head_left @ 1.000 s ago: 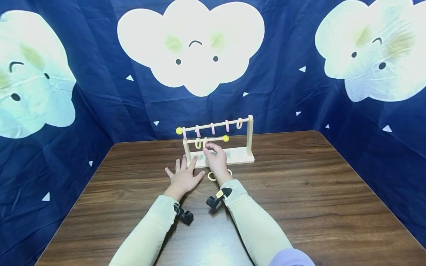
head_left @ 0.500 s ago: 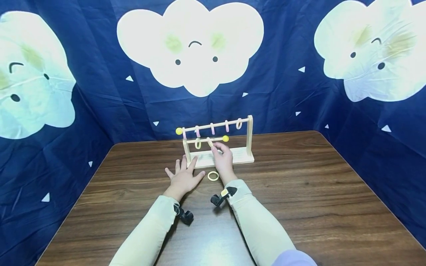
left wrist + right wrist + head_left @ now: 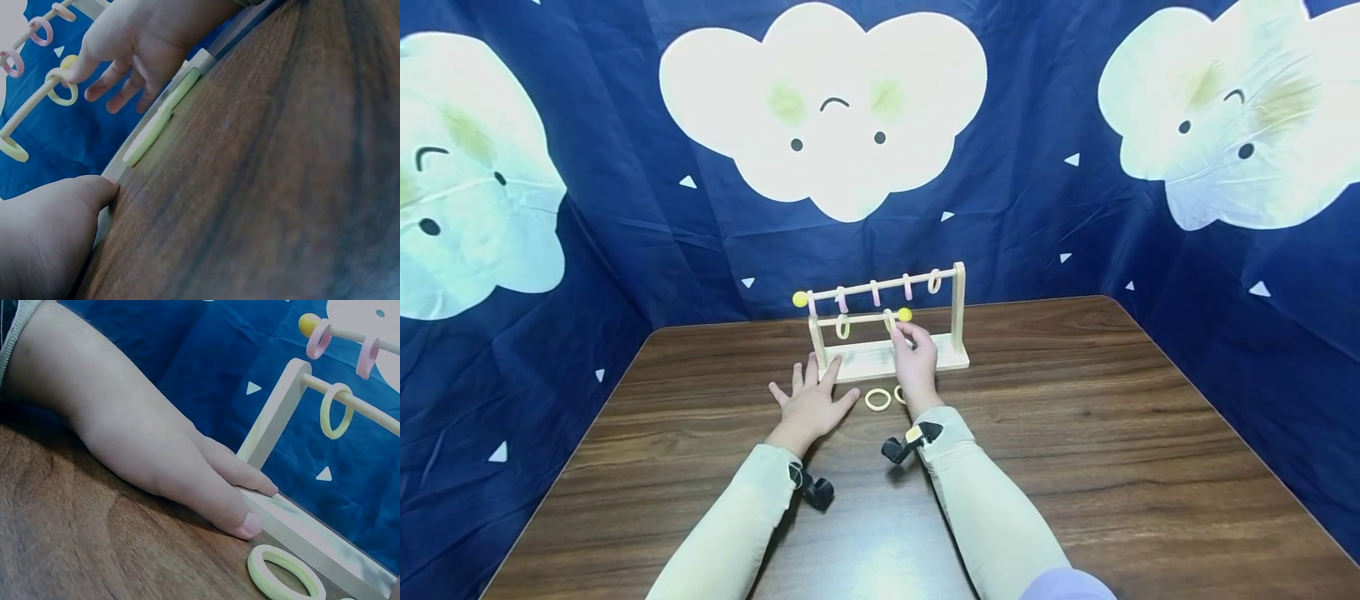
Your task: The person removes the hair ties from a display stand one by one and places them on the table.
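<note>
My right hand (image 3: 917, 364) pinches a pale yellow ring (image 3: 62, 88) between thumb and finger. That ring still encircles the lower rod of a wooden rack (image 3: 961, 308), close to the yellow ball (image 3: 906, 314) at the rod's end. A second pale yellow ring (image 3: 336, 411) hangs on the same rod, nearer the post. My left hand (image 3: 808, 408) lies with spread fingers on the table, fingertips at the left end of the rack's base (image 3: 868, 360). Two more rings, one a whole yellow ring (image 3: 877, 400), lie flat before the base, the other partly hidden by my right hand.
The rack's upper rod carries several pink rings (image 3: 875, 292) and one pale yellow ring (image 3: 934, 282), with a yellow ball (image 3: 800, 299) at its left end. Behind the brown wooden table (image 3: 1075, 433) hangs a blue cloth (image 3: 1037, 225) with clouds.
My right hand has slid the pinched ring rightward along the lower rod, from beside the other ring to near the yellow ball. The left hand keeps its place.
</note>
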A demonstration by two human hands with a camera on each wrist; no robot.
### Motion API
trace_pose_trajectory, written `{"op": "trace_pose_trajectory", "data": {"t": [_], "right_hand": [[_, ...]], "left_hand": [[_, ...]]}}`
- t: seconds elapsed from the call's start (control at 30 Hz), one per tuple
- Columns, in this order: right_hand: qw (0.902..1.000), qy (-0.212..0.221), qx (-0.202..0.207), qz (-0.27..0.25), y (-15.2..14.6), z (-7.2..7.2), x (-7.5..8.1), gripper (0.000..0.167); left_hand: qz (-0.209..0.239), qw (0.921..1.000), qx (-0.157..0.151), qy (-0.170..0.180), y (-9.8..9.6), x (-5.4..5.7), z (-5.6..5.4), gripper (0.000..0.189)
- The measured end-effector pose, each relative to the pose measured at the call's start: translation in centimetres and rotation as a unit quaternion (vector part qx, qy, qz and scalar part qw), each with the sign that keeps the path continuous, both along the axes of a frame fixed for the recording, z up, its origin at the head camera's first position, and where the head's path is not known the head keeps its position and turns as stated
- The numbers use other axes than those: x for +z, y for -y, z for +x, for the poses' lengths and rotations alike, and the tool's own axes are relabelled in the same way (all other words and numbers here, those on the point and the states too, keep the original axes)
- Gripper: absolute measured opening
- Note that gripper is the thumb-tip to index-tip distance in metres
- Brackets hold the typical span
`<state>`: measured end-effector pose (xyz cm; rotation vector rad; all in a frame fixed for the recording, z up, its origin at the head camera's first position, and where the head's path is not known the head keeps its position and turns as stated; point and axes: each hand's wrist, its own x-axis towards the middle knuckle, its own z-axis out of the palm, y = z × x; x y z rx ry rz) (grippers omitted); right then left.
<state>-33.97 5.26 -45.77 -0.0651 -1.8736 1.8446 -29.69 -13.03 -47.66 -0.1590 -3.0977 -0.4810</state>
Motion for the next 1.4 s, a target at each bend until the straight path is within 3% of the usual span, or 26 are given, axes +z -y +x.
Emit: {"op": "trace_pose_trajectory", "data": {"t": [0.3,0.7,1.23,1.4], "right_hand": [[0.9992,-0.011,-0.029,-0.025,-0.6,0.0,-0.1,0.015],[0.998,-0.02,-0.057,-0.017,-0.9,0.2,-0.3,0.012],[0.9976,0.006,-0.058,-0.037,-1.9,-0.3,0.3,0.016],[0.9982,-0.01,-0.055,-0.021,-2.6,-0.4,0.2,0.017]], "left_hand": [[0.003,1.0,0.0,-0.002,0.0,0.0,-0.1,0.081],[-0.001,0.9999,0.004,0.01,0.1,-0.4,-0.1,0.082],[0.001,0.9999,0.002,0.015,0.1,-0.2,-0.2,0.082],[0.003,1.0,0.001,0.008,0.1,-0.4,-0.3,0.082]]}}
